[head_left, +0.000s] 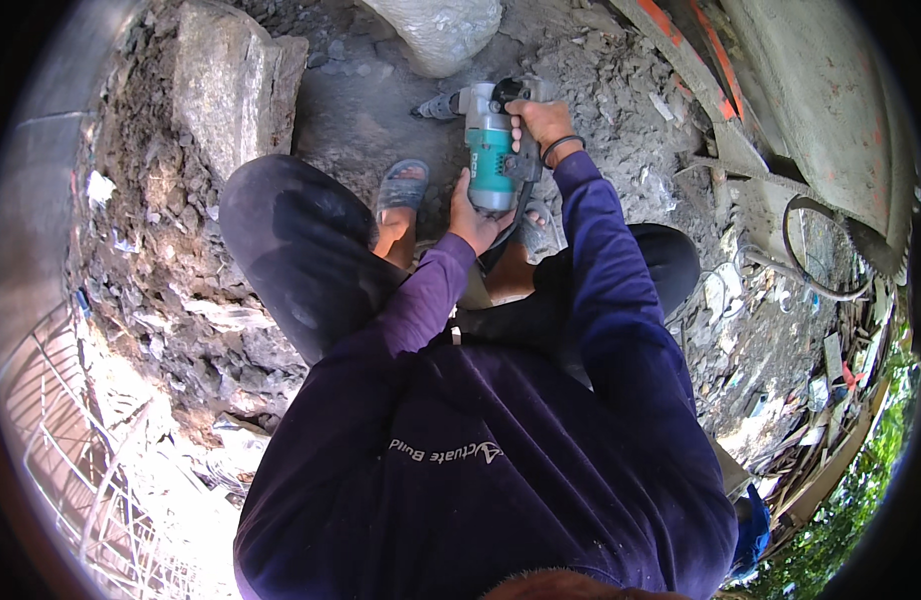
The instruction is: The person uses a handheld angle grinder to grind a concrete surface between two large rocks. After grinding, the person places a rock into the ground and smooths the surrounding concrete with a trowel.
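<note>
A teal and silver demolition hammer (491, 155) is held up over the ground in front of my feet, with its dark chuck end (438, 106) pointing left. My right hand (544, 123) is wrapped round its handle on the right side. My left hand (471, 216) cups the lower end of the teal motor housing, palm beneath it and thumb along its side. A dark power cord (513, 222) runs down from the tool toward my legs. Whether a bit sits in the chuck is hard to make out.
Broken earth and rubble surround my sandalled feet (404, 186). A rough slab (236, 85) stands at the far left, and a pale rounded lump (446, 32) lies ahead. On the right are a large grey panel (821, 110) and a looped band (829, 292). Wire mesh (106, 500) lies lower left.
</note>
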